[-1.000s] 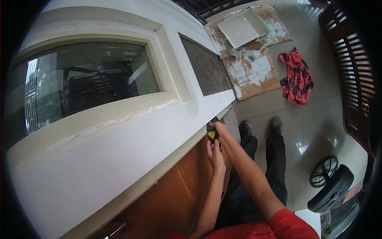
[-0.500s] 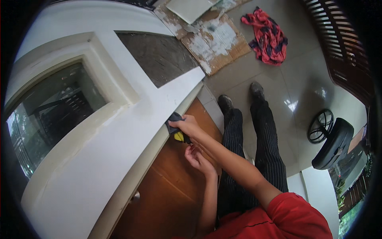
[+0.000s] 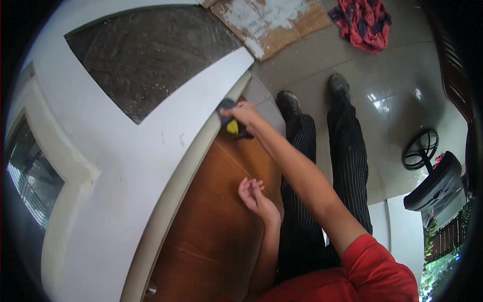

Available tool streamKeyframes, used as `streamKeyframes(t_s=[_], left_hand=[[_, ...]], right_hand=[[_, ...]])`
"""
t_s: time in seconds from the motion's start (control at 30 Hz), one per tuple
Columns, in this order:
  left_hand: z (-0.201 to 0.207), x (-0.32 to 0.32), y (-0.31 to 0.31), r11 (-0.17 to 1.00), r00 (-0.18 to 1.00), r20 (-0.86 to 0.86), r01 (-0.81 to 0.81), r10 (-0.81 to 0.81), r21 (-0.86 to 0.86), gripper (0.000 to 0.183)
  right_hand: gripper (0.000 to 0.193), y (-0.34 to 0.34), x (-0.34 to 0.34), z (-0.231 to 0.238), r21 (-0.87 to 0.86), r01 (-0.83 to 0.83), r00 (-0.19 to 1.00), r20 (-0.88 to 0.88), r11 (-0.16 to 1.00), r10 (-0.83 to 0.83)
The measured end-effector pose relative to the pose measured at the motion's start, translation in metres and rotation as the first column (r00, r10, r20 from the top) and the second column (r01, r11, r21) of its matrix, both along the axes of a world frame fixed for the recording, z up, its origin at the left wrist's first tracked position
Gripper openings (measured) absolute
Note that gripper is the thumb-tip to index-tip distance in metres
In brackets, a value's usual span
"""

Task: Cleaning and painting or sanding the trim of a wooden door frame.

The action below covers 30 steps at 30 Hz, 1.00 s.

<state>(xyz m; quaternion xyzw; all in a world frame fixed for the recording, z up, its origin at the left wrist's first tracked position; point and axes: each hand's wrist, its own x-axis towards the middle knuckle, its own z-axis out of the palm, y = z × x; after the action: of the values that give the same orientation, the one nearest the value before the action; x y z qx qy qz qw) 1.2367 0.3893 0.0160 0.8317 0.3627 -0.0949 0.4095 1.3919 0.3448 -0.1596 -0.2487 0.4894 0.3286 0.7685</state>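
Observation:
My right hand [image 3: 244, 115] grips a dark grey pad with a yellow part [image 3: 232, 127], whose exact kind I cannot make out. It presses the pad against the cream edge strip [image 3: 193, 161] of a white panel [image 3: 166, 136], near the panel's far corner. Below that edge lies a brown wooden surface [image 3: 211, 201]. My left hand [image 3: 257, 198] hovers over the brown wood, apart from the right one, its fingers loosely bent and nothing in them.
A dark recess [image 3: 151, 55] and a glass pane [image 3: 32, 176] are set in the white panel. Stained cardboard [image 3: 282, 25] and a red-and-black cloth [image 3: 365, 25] lie on the tiled floor. At right are a black wheel [image 3: 420, 150] and a black padded object [image 3: 435, 183].
My right hand has slid the pad a little farther along the edge toward the far corner. My left hand has drawn away from it, nearer my body. The whole view has shifted.

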Motion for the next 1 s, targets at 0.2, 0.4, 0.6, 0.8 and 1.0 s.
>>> streamKeyframes(t_s=[0.2, 0.4, 0.6, 0.8, 1.0], left_hand=[[0.001, 0.001, -0.006, 1.0, 1.0, -0.012, 0.026, -0.026, -0.008, 0.027], [0.011, 0.016, -0.02, 0.996, 0.995, 0.051, 0.084, -0.082, -0.028, 0.026], [0.002, -0.009, -0.015, 0.996, 0.997, -0.022, 0.075, -0.077, -0.054, 0.025], [0.001, -0.013, -0.004, 0.994, 0.998, -0.051, 0.032, -0.037, -0.106, 0.026], [0.012, 0.005, -0.013, 0.986, 0.991, -0.06, 0.115, -0.123, -0.12, 0.027]], right_hand=[[0.051, 0.019, 0.001, 0.007, -0.664, -0.213, 0.977, -0.147, 0.716, 0.154], [0.034, 0.007, 0.008, 0.021, -0.702, -0.016, 0.998, 0.033, 0.712, 0.055], [0.018, 0.024, -0.001, 0.016, -0.804, 0.089, 0.981, 0.174, 0.589, 0.089], [0.018, 0.033, 0.007, 0.019, -0.845, 0.067, 0.94, 0.232, 0.53, 0.251], [0.015, 0.028, 0.005, 0.001, -0.861, 0.069, 0.963, 0.189, 0.505, 0.192]])
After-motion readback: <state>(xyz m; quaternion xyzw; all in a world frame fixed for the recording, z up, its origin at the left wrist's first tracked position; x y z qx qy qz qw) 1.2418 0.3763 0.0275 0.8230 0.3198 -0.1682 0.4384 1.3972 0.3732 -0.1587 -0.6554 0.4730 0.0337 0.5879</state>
